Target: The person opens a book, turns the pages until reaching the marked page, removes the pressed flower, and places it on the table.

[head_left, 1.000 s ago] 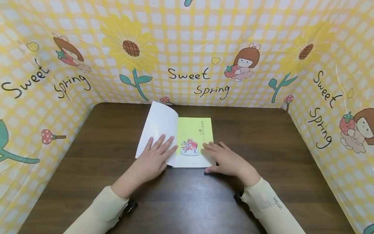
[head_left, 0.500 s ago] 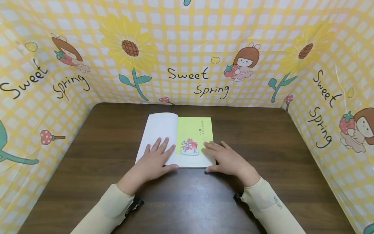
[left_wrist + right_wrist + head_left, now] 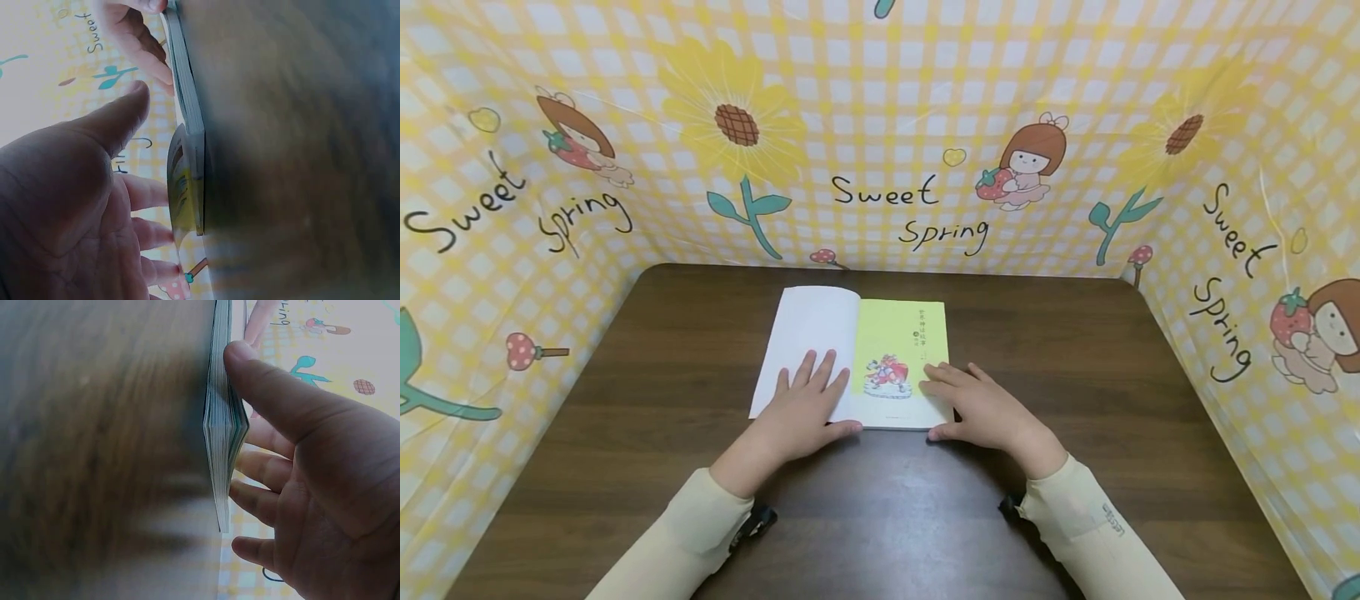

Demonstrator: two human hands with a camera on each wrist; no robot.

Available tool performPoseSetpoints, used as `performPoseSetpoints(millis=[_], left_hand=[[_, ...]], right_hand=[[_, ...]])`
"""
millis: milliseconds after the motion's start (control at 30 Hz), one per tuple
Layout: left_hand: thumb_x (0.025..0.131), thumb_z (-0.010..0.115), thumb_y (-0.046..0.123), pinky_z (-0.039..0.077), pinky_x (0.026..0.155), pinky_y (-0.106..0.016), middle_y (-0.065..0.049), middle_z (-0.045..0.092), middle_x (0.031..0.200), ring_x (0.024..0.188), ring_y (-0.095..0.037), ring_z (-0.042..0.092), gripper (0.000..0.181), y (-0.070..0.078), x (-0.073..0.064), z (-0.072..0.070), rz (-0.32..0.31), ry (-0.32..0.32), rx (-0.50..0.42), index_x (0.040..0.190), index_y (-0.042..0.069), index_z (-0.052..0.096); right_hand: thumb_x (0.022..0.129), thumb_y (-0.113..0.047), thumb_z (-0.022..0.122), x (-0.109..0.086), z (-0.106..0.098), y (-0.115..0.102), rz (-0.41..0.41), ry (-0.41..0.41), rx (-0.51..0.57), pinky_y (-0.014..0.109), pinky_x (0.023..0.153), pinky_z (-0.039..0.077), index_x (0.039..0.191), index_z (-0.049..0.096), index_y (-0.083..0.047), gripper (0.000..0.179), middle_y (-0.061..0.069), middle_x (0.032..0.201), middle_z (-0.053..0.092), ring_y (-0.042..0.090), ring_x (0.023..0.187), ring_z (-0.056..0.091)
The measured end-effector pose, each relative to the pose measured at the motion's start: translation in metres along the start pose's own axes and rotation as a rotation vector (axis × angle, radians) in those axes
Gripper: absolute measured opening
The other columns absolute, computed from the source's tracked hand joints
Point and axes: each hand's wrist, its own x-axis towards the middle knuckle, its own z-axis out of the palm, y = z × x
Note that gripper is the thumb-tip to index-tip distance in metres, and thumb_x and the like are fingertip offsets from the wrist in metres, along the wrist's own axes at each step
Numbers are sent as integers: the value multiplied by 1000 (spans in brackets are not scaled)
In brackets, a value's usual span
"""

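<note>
A book (image 3: 898, 333) lies open on the table, with a plain white leaf (image 3: 808, 325) to the left and a yellow-green title page with a small drawing to the right. My left hand (image 3: 801, 412) rests with spread fingers on the white leaf, its thumb reaching toward the book's lower edge. On the right, my right hand (image 3: 988, 412) touches the right page with its fingertips, thumb at the lower corner. The left wrist view shows the raised cover leaf (image 3: 180, 194) under the left fingers. In the right wrist view the page block (image 3: 219, 425) is seen edge-on beside the thumb.
A dark wood-grain table (image 3: 880, 517) carries the book. Yellow checked cloth (image 3: 880, 108) printed with flowers and figures walls off the back and both sides. A dark band (image 3: 752, 527) shows at the left sleeve.
The white leaf has come down from a raised, curled position to lie flatter. My left hand has shifted slightly, its thumb moving out toward the book's lower edge. The right hand stays put.
</note>
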Motion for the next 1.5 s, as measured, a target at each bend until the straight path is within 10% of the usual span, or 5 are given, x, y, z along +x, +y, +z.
performPoseSetpoints(millis=[700, 967, 1333, 1500], left_hand=[[92, 63, 66, 16, 115, -75, -20, 15, 170, 157, -46, 9, 90, 4, 0, 4, -43, 29, 12, 160, 12, 37], [93, 62, 65, 16, 115, -76, -19, 16, 170, 157, -46, 9, 88, 4, 1, 4, -44, 30, -2, 159, 12, 38], [92, 62, 67, 20, 113, -76, -17, 21, 170, 156, -45, 13, 86, 9, 4, 7, -95, 67, -10, 158, 15, 42], [86, 66, 73, 20, 112, -77, -17, 19, 170, 157, -44, 10, 97, 11, 4, 7, -118, 53, -9, 158, 14, 41]], right_hand=[[95, -47, 70, -1, -3, -1, -35, 4, -15, 61, 122, 21, 147, 58, -16, 62, 4, 162, 42, 26, 152, 35], [98, -23, 71, -4, -7, 0, -274, 150, -286, 59, 107, 45, 88, 67, -24, 11, 0, 131, 71, 23, 126, 65], [96, -14, 72, -3, -9, 1, -274, 255, -207, 31, 74, 53, 90, 71, -20, 8, -9, 82, 66, 8, 71, 57], [95, -15, 74, -1, -9, 1, -178, 320, -145, 27, 71, 56, 104, 77, -22, 12, -14, 94, 75, 2, 71, 63]])
